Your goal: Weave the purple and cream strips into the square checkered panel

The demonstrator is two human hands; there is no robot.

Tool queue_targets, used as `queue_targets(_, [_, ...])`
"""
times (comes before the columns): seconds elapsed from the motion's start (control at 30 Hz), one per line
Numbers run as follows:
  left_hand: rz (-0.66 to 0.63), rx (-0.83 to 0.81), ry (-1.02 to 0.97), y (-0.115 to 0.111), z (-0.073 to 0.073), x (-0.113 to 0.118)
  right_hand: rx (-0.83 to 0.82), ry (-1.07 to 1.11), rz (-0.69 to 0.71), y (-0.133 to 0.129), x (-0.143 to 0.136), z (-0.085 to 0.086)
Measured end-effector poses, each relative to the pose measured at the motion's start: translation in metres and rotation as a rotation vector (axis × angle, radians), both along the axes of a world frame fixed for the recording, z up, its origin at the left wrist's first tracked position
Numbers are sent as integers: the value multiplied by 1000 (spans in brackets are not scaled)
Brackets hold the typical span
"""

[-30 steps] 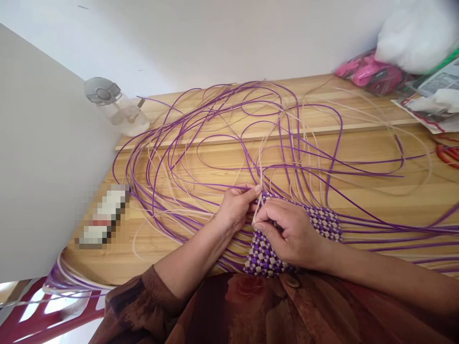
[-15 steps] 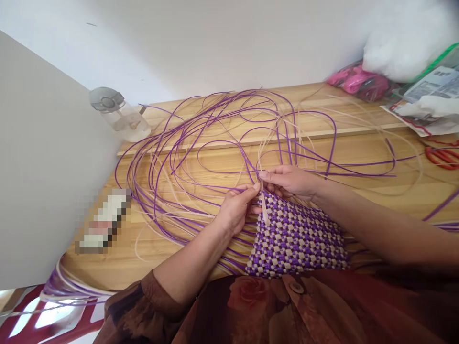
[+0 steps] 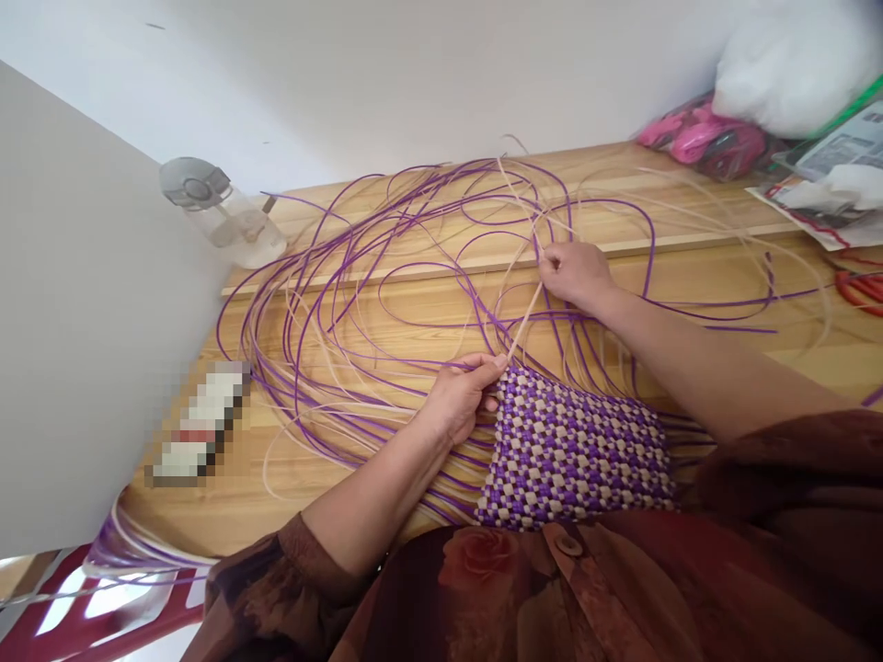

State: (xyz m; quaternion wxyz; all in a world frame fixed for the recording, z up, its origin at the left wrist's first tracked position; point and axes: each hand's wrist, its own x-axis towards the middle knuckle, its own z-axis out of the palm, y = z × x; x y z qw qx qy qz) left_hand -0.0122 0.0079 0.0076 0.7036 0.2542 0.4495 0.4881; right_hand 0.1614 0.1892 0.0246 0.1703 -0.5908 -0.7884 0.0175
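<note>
Pale wooden boards make up our bench (image 3: 386,322), set against a white wall, with a clear lidded bottle (image 3: 221,213) at its far left corner and a pink bundle (image 3: 696,140) and printed papers (image 3: 828,175) at the far right. Close to our body lies the woven mat (image 3: 579,450), a purple and cream check, its long side running left to right. Loose purple strands (image 3: 345,267) loop outward from it across the boards.

Our left hand (image 3: 461,397) rests at the mat's upper left corner, thumb and fingers pressed together on the spot where one cream strand (image 3: 525,322) leaves the weave. From that corner the strand runs up and to the right, taut, to our right hand (image 3: 574,274), which is closed around it farther out over the bench. So the strand's long axis slants away from us, the left hand at its near end by the mat, the right hand at its far end, well apart. Red-handled scissors (image 3: 862,287) lie at the right edge.
</note>
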Motion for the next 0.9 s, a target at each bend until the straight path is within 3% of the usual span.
queue_targets(0.1, [-26,11,15,1,-2,-1,-29,52,-19,14,6,-1])
queue_targets(0.27, [-9,6,11,1,0,1,-85,261,-42,5,5,3])
queue_targets(0.5, [1,-10,-3,0,5,5,19,114,-73,26,-2,-17])
queue_targets(0.6, [-42,32,49,2,4,1,-40,77,-89,26,6,-9])
queue_targets(0.7, [-96,109,126,3,4,-4,24,95,-67,-11,30,17])
queue_targets(0.8, [-165,197,202,3,2,-8,186,201,80,-90,57,36])
queue_targets(0.9, [-143,280,270,4,-5,-6,219,269,329,-177,74,30])
